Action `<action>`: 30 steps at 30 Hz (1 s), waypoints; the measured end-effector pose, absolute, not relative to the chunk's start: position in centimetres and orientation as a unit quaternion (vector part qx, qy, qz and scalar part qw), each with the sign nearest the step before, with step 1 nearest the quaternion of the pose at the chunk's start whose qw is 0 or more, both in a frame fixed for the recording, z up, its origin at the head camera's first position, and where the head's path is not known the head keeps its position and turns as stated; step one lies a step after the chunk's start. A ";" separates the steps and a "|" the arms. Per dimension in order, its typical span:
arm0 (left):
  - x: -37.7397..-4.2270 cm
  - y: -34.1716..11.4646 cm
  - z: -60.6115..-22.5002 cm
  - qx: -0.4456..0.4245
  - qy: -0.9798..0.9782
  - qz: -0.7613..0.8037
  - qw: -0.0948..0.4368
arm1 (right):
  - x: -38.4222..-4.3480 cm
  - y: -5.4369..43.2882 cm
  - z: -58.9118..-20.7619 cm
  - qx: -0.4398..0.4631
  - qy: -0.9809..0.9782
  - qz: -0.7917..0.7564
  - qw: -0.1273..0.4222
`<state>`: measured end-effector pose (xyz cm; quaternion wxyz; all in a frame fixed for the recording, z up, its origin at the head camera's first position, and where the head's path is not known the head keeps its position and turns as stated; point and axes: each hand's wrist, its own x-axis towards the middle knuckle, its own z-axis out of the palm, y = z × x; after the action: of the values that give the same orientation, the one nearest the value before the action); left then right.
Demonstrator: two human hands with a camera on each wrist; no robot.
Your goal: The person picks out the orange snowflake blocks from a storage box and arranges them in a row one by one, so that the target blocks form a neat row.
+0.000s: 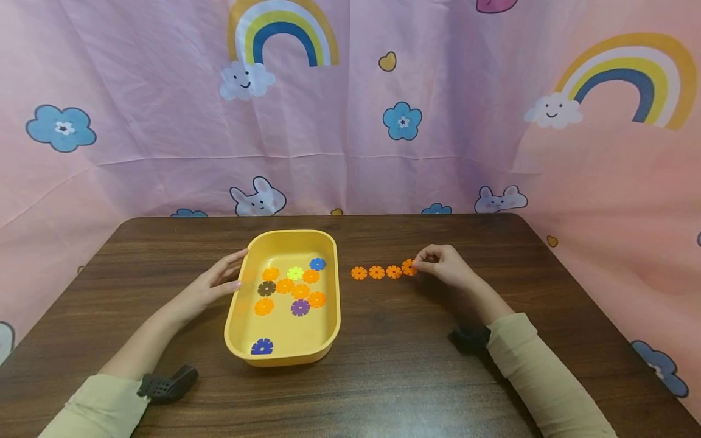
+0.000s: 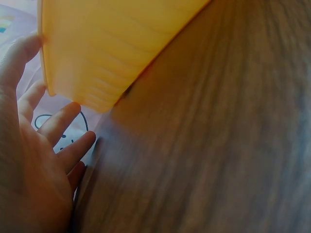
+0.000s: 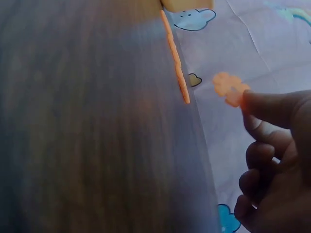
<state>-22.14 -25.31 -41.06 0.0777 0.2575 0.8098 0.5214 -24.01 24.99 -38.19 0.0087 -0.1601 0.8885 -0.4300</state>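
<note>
My right hand (image 1: 446,266) pinches an orange notched disc (image 3: 228,87) between thumb and fingers, above the tabletop. Beside it in the head view, several orange discs, counting the held one, make a line; those on the table form a row (image 1: 376,272). That row shows edge-on as a thin orange strip in the right wrist view. My left hand (image 1: 210,286) touches the left side of a yellow plastic tub (image 1: 336,328), its fingers spread and only loosely bent. Inside the tub lie several loose discs: orange ones (image 1: 264,306), plus blue, purple, brown and yellow-green ones.
Everything stands on a dark wood-grain table (image 1: 383,377). Behind its far edge hangs a pink printed cloth (image 1: 471,121) with rainbows and flowers. A black wrist device (image 1: 167,384) sits on the left forearm, and another (image 1: 470,339) on the right.
</note>
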 end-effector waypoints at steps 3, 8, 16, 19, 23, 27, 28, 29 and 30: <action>-22.1 -25.3 -41.0 0.259 0.809 0.521 0.078 | -24.4 25.3 -38.6 -0.153 0.894 -0.422 0.017; -22.1 -25.3 -41.0 0.262 0.807 0.523 0.079 | -24.8 25.6 -39.2 -0.136 0.901 -0.411 0.034; -22.1 -25.3 -40.9 0.257 0.808 0.524 0.082 | -25.4 25.9 -40.1 -0.128 0.912 -0.389 0.034; -22.0 -25.2 -40.8 0.256 0.808 0.524 0.083 | -25.5 25.9 -40.3 -0.131 0.917 -0.375 0.033; -22.0 -25.3 -40.8 0.255 0.808 0.524 0.082 | -25.5 25.6 -40.2 -0.136 0.924 -0.356 0.035; -21.9 -25.2 -40.7 0.257 0.809 0.523 0.082 | -25.5 25.4 -40.0 -0.133 0.930 -0.341 0.035; -21.9 -25.2 -40.7 0.258 0.808 0.523 0.082 | -25.5 25.4 -40.0 -0.132 0.931 -0.338 0.034; -21.9 -25.2 -40.6 0.259 0.808 0.523 0.081 | -25.5 25.3 -40.0 -0.131 0.932 -0.337 0.032; -21.9 -25.2 -40.6 0.259 0.808 0.523 0.080 | -25.5 25.3 -40.0 -0.132 0.932 -0.335 0.031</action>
<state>-21.85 -25.18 -40.60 0.0802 0.2592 0.8081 0.5228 -25.47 25.32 -39.99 0.0305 -0.1324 0.9323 -0.3351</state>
